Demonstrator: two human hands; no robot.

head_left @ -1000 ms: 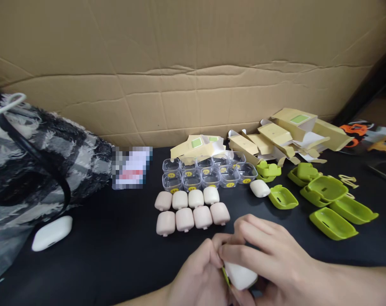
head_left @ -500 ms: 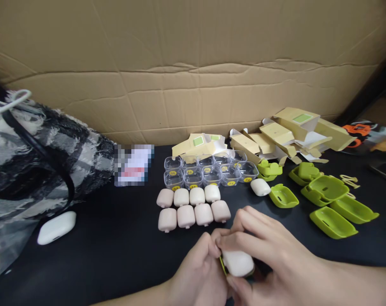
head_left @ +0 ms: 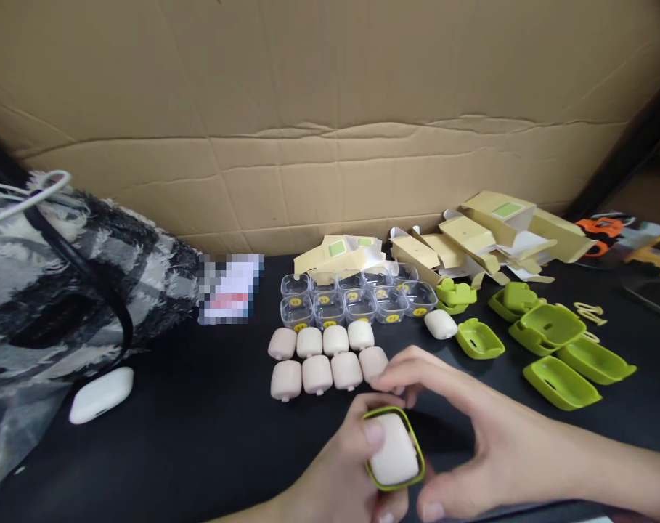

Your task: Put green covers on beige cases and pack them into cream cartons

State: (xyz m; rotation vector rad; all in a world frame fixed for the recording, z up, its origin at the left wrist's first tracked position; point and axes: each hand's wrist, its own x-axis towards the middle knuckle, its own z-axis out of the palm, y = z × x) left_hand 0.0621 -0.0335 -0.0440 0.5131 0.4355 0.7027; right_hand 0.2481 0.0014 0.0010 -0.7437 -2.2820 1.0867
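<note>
My left hand (head_left: 356, 457) grips a green earbud-case cover (head_left: 396, 487) with a pale, rounded block (head_left: 395, 452) set inside it. The thumb presses on the block's face, and the green rim runs around its edge. My right hand (head_left: 474, 428) is open just to the right, thumb and fingers spread, with nothing held. Its fingertips come close to the nearest of several pale rounded blocks (head_left: 317, 374) laid out in two rows; whether they touch it I cannot tell.
Behind the blocks stand clear plastic cups (head_left: 359, 301) with yellow stickers. Several green covers (head_left: 561, 381) and a white block (head_left: 440, 325) lie to the right. Opened cream boxes (head_left: 468, 236) are piled at the back. At left are a white case (head_left: 102, 396) and a shaggy bag (head_left: 117, 269).
My right hand has let go of the green cover and opened away to the right. The cover with its block has turned face-up in my left hand, its thumb now on the block.
</note>
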